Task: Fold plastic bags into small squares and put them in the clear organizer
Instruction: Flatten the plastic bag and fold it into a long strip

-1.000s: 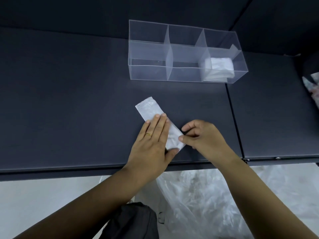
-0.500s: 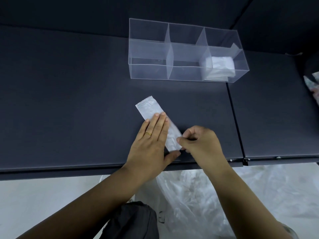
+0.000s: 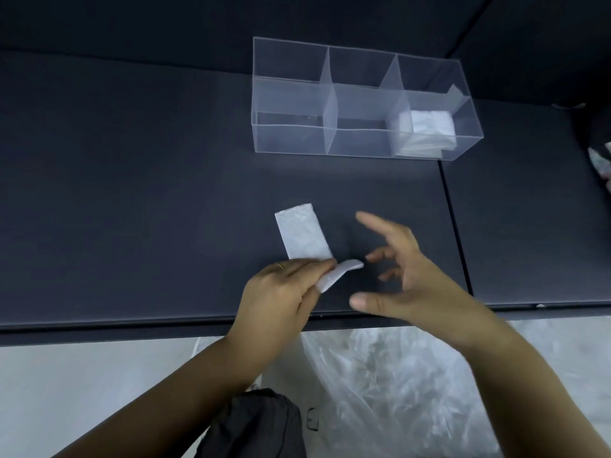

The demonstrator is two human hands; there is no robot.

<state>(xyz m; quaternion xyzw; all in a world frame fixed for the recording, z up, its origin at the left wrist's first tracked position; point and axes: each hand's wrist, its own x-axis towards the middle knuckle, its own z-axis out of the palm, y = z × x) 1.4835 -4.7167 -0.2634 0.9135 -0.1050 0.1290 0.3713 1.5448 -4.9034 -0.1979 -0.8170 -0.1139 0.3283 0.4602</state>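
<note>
**Q:** Where is the plastic bag?
**A:** The plastic bag [image 3: 302,233], folded into a narrow strip, lies on the dark table [image 3: 132,193] near the front edge. The far end lies flat. The near end is raised and bent toward the right.

**Q:** What is the state of the hands?
**A:** The left hand [image 3: 281,292] pinches the raised near end of the strip; a ring [image 3: 280,266] shows on one finger. The right hand [image 3: 406,279] is released, fingers spread, above the table just right of the strip and apart from it.

**Q:** Where is the clear organizer?
**A:** The clear organizer [image 3: 287,104] stands at the far side of the table, well apart from the strip. Folded bags [image 3: 429,127] lie stacked in its right-end compartment.

**Q:** Any other items?
**A:** Loose clear plastic [image 3: 396,375] lies below the table's front edge, beside a dark fabric item [image 3: 258,424].
</note>
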